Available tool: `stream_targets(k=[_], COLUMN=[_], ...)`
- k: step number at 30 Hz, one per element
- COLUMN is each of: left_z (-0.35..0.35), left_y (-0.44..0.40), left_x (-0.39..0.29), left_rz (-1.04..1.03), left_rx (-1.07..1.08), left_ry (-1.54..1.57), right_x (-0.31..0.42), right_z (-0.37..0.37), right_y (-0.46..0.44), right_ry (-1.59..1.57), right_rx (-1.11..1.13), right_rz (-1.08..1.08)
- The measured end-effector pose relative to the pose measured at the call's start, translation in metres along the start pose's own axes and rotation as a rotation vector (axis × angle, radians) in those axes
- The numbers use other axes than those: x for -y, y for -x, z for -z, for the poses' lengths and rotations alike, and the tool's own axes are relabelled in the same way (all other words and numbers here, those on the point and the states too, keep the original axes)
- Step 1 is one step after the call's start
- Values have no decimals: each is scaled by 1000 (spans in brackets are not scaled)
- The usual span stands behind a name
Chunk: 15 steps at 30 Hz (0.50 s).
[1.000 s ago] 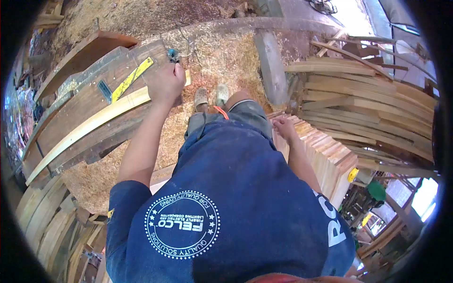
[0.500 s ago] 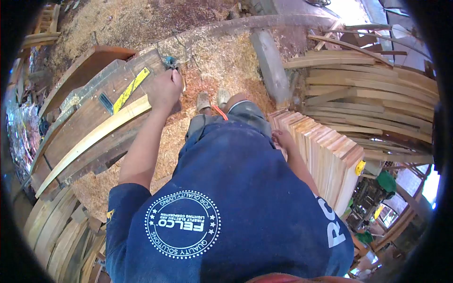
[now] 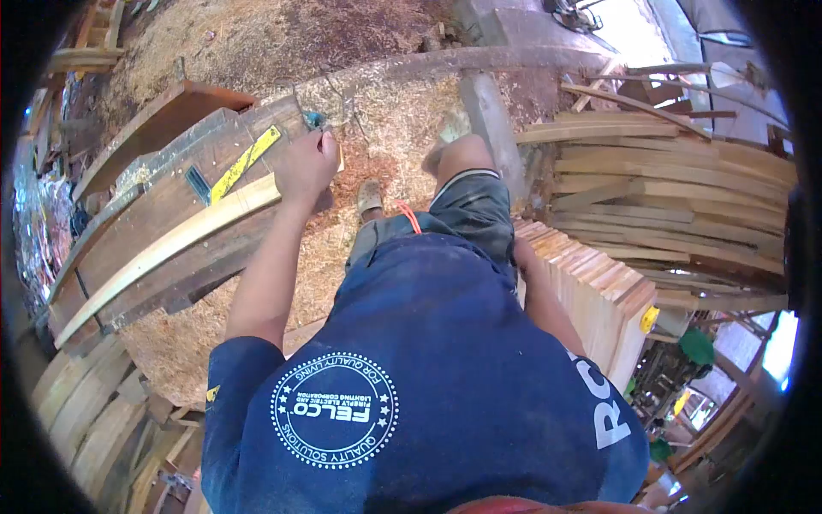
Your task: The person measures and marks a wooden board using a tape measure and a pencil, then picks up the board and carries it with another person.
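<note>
My left hand (image 3: 304, 171) is closed around the far end of a long pale wooden strip (image 3: 171, 253), which lies along a dark wooden workbench (image 3: 141, 231). A short bit of pale wood shows just past the fingers. Close beside that hand, a square with a yellow blade (image 3: 246, 163) and a dark handle rests on the bench. A small teal object (image 3: 314, 119) sits beyond the knuckles. My right hand (image 3: 524, 257) hangs low beside my thigh, near a stack of cut wood pieces (image 3: 582, 274); its fingers are mostly hidden by my shorts.
Long boards (image 3: 668, 193) are piled on the right, behind a concrete post (image 3: 494, 128). More planks (image 3: 94, 403) lie at the lower left. A reddish-brown board (image 3: 163, 124) stands along the bench's far side. Shavings (image 3: 385, 103) cover the ground.
My right foot has stepped forward and to the right, raising the knee. My right hand has dropped back beside the thigh. The left hand keeps its hold on the strip.
</note>
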State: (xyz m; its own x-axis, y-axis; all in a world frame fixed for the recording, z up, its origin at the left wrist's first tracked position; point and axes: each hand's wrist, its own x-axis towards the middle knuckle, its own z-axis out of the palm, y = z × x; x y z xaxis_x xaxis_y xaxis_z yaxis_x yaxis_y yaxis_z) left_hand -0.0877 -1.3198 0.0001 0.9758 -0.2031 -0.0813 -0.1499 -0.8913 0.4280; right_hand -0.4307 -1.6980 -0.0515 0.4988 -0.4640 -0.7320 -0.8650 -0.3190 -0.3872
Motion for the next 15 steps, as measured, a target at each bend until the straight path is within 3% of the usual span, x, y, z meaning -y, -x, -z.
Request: stream_targets(k=[2,5,8,11,12,15], left_z=[-4,-3,1,-5,-6,-7], left_y=[5,4,4,2,4,-8], left_x=[0,1,-7,-7,-9,-12], left_rz=[21,62,96,94,123,158], left_rx=[-17,-29,-25,-76,-68,-97], left_ry=[34,62,64,74,69,25], right_x=[-42,-11,16,33,23,14], right_z=[-1,21,41,58,61,74], right_y=[-35,-39,-53,-78,-100,-142], right_ry=[20,175,101,235,119,272], right_rx=[11,-11,47,11,87,102], right_rz=[12,158,-34,74,10,187])
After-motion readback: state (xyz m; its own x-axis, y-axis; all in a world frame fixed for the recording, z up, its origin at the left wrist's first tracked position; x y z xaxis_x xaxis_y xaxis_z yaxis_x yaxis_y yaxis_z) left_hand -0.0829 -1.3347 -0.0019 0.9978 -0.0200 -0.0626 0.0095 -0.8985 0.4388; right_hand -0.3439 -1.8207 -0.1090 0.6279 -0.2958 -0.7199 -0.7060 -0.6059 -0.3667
